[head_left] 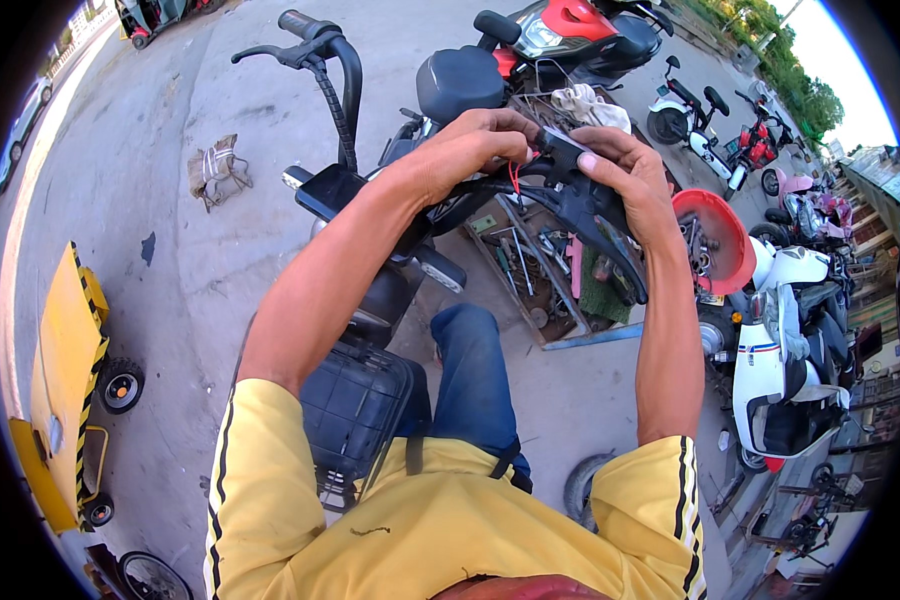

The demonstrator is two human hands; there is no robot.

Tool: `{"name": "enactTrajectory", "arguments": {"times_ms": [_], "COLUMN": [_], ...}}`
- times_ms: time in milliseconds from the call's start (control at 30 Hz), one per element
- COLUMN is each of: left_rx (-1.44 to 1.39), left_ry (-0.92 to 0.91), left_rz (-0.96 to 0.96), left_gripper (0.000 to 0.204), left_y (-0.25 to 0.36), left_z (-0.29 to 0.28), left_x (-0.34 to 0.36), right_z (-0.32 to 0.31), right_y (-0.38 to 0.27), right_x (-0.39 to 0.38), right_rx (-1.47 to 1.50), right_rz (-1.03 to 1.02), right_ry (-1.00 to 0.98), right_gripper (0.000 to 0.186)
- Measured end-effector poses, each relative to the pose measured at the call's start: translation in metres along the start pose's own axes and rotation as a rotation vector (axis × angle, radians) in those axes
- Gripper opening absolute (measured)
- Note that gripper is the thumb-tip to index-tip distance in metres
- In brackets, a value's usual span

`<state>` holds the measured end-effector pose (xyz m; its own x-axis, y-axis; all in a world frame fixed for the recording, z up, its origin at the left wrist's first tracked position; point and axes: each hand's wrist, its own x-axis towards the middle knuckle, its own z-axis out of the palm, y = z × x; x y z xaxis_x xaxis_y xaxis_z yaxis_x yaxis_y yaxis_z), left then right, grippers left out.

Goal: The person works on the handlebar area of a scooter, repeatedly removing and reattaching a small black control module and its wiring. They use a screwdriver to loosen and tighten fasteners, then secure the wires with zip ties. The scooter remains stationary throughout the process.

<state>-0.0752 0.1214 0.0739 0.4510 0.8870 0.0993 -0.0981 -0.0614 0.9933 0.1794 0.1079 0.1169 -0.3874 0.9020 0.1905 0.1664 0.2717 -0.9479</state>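
A black scooter handlebar (345, 110) stands in front of me. Its far-left end carries a grip and a brake lever (260, 52). At the bar's right part, both my hands meet at a small black plastic piece (564, 152), whose exact kind I cannot make out. My left hand (482, 148) pinches it from the left with curled fingers, a thin red wire (514, 176) hanging just below. My right hand (632, 178) closes round its right side, thumb pressed on top. Below that hand a black lever (620, 255) slopes down. Some fingertips of both hands are hidden.
A metal toolbox (560, 335) full of hand tools sits below the bar, with a red basin (735, 245) to its right. A black basket (350, 405) is beside my leg. Parked scooters (790, 370) line the right; a yellow cart (65, 390) stands left.
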Motion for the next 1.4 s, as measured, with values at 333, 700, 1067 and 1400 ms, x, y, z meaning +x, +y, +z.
{"name": "enactTrajectory", "arguments": {"times_ms": [333,700,1067,1400], "left_rx": [0.234,0.546,0.478,0.260], "left_ry": [0.037,0.179,0.111,0.000], "left_rz": [0.063,0.371,0.335,0.299], "left_gripper": [0.011,0.011,0.011,0.051], "left_y": [0.007,0.006,0.010,0.011], "left_z": [-0.007,0.001,0.004,0.020], "left_x": [-0.007,-0.013,-0.018,-0.014], "right_z": [-0.003,0.000,-0.006,-0.011], "right_y": [0.002,0.003,0.007,0.013], "right_x": [0.000,-0.001,0.000,0.000], "right_rx": [0.023,-0.060,-0.061,-0.012], "right_rz": [-0.028,-0.082,-0.130,-0.172], "right_ry": [-0.010,0.009,-0.017,0.014], "right_gripper": [0.035,0.032,0.029,0.034]}}
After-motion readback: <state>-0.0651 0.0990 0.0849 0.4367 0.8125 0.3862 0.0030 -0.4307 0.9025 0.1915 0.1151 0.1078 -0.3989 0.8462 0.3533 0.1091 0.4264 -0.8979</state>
